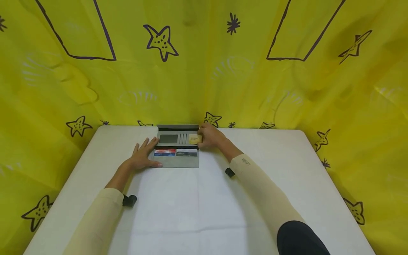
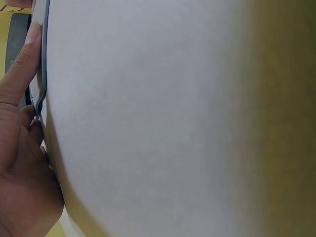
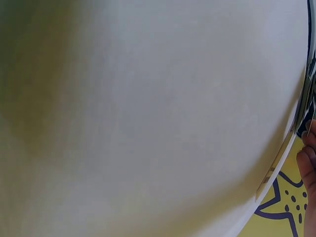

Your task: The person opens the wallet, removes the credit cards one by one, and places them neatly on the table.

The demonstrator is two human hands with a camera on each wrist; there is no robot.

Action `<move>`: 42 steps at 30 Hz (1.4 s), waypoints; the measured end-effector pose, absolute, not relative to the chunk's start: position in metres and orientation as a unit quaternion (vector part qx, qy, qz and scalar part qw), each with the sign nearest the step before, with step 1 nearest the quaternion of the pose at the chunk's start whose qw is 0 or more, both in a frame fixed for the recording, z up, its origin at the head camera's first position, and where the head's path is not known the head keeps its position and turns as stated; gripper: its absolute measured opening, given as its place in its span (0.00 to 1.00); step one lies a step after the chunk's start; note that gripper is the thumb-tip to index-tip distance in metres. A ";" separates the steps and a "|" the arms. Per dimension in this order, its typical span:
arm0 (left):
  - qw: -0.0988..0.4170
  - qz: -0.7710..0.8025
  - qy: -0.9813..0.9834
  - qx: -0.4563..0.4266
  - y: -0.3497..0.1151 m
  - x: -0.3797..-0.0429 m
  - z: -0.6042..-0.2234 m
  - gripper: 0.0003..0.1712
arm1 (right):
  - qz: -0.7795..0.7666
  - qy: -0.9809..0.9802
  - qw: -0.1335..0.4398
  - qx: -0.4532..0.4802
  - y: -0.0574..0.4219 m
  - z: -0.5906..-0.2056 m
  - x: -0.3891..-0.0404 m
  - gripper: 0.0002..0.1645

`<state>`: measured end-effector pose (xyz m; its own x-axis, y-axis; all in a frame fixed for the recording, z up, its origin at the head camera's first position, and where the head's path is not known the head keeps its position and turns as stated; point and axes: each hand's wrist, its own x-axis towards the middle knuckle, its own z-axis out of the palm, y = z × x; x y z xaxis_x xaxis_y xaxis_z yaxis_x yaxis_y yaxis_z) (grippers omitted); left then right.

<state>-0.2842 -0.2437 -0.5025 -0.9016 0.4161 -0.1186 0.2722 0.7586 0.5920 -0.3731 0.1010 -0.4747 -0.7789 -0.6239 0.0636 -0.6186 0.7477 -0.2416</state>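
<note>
Clock directions read from the head view, 12 being the far side. Grey card wallet (image 1: 176,162) lies unfolded at about 12 o'clock on the white desk (image 1: 197,202), its top flap reaching the far edge. Left hand (image 1: 142,156) at the wallet's 9 o'clock side: fingers spread and fairly straight, fingertips at the left edge, thumb resting on the lower panel near the 8 o'clock corner. Left wrist view agrees on the thumb lying along the wallet edge; the other fingers are partly hidden there. Right hand (image 1: 210,137) at the 2 o'clock side: thumb and fingers curled, pinching the right end of a yellow card (image 1: 194,139), which lies over the upper panel and slightly overlaps its right border. Right wrist view catches only a few fingertips at the frame's 3 to 4 o'clock margin — card not clear there. Upper panel: grey window (image 1: 168,139) at 10 o'clock, dark slits (image 1: 183,138) at 1. Lower panel: red-and-blue card (image 1: 165,152) at 8 o'clock, dark-and-white card (image 1: 186,152) at 4, side by side in slots just below the black fold. Both forearms in cream sleeves (image 1: 264,191), entering from 7 and 5 o'clock. Yellow curtain (image 1: 191,81) with drawn starfish hangs beyond the desk, from 9 through 12 to 3.
</note>
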 end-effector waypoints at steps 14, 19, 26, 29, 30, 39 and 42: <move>0.117 0.292 0.932 0.183 -0.247 -0.285 -0.503 0.67 | -0.131 0.928 -0.011 -0.348 0.116 -0.475 -0.373 0.29; 0.118 0.298 0.929 0.182 -0.246 -0.283 -0.501 0.67 | -0.136 0.924 -0.018 -0.357 0.124 -0.475 -0.371 0.29; 0.114 0.303 0.927 0.187 -0.246 -0.284 -0.504 0.68 | -0.143 0.924 -0.017 -0.354 0.138 -0.472 -0.368 0.28; 0.108 0.308 0.924 0.198 -0.249 -0.286 -0.507 0.69 | -0.153 0.923 -0.013 -0.353 0.145 -0.469 -0.370 0.28; 0.105 0.308 0.924 0.200 -0.250 -0.287 -0.507 0.70 | -0.157 0.923 -0.010 -0.351 0.148 -0.468 -0.371 0.29; 0.114 0.300 0.928 0.191 -0.247 -0.286 -0.506 0.70 | -0.168 0.931 0.005 -0.325 0.173 -0.469 -0.371 0.30; 0.119 0.297 0.929 0.186 -0.245 -0.284 -0.504 0.69 | -0.170 0.932 0.003 -0.322 0.181 -0.472 -0.371 0.30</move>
<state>-0.2845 -0.2448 -0.5041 -0.9024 0.4167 -0.1100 0.2754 0.7539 0.5965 -0.3715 0.1813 -0.4716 -0.7930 -0.6005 0.1030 -0.5982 0.7355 -0.3180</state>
